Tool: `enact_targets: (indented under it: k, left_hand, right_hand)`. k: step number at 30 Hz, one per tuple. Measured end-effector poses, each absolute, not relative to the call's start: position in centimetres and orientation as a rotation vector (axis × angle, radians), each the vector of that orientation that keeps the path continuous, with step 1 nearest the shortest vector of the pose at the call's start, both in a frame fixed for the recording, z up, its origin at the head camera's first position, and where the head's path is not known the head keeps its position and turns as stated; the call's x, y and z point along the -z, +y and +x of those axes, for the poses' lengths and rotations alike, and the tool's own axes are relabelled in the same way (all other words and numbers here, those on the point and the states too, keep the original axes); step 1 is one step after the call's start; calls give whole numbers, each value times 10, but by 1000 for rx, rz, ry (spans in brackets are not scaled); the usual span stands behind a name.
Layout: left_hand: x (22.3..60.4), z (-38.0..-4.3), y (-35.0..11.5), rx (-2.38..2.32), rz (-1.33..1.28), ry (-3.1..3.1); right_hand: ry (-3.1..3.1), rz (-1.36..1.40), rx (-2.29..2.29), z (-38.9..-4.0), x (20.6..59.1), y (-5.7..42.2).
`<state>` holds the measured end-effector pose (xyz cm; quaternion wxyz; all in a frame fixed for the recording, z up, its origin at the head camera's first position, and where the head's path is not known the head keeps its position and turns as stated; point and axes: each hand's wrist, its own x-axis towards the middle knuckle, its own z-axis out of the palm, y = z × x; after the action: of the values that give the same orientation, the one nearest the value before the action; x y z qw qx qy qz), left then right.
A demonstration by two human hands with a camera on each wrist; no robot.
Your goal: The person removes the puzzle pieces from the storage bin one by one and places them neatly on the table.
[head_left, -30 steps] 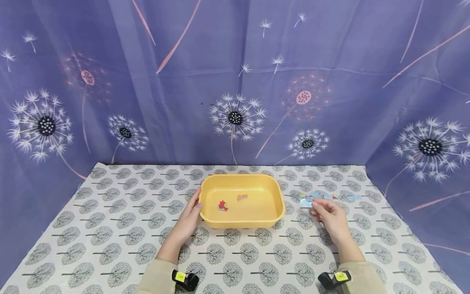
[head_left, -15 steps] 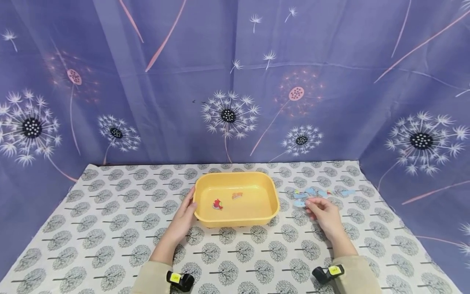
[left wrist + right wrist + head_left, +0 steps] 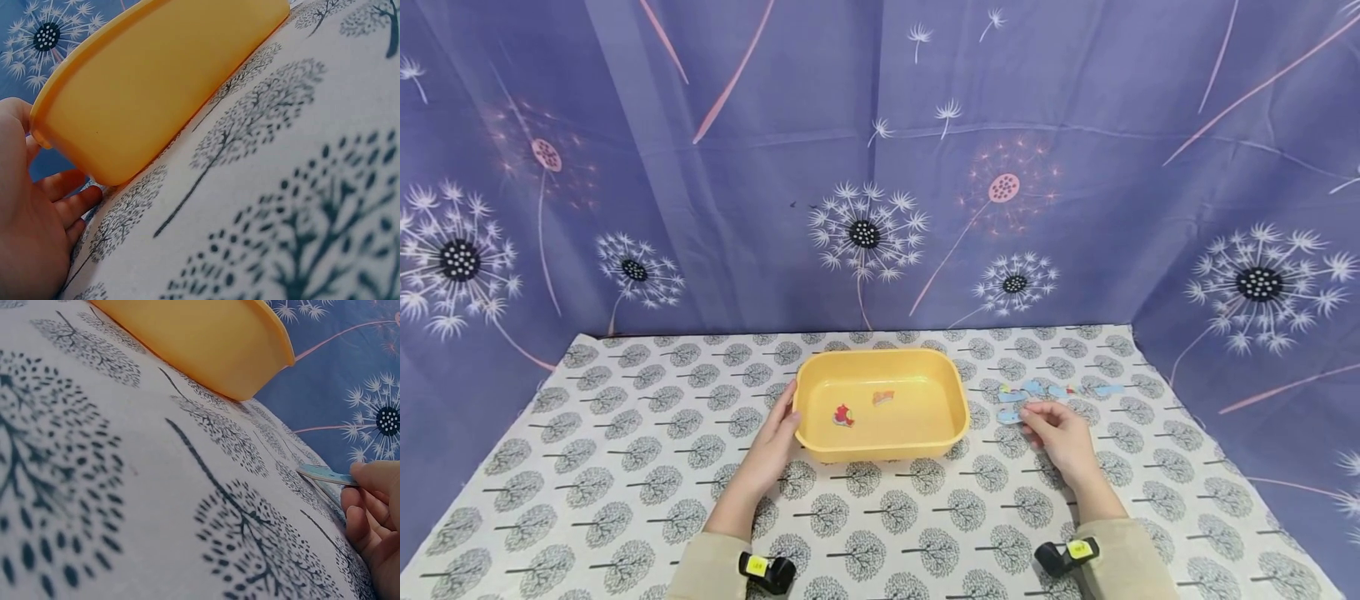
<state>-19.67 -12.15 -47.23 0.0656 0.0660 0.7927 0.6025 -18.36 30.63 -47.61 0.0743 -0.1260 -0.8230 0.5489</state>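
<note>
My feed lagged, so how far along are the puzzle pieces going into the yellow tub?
Two pieces, a red one and an orange one, already lie in the tub. The right hand pinches a pale blue piece at table level; the left hand rests against the tub's side. Several blue pieces remain on the cloth.

No readable text, brand, number or sign anywhere. Yellow tags on wrist cameras (image 3: 757, 566) (image 3: 1079, 549) carry small dark marks, too small to read. Printed pieces in yellow tray (image 3: 955, 400) and blue pieces (image 3: 1009, 414) on tablecloth (image 3: 625, 467) show pictures only, no lettering legible.
</note>
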Motion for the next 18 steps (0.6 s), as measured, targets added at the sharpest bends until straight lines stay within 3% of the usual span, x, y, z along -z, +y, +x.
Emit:
enact_targets:
  k: [18]
  left_hand:
    - [471,-197,-121,-1847,210,2368]
  right_hand:
    - [-2421,-468,-1703,-183,474,305]
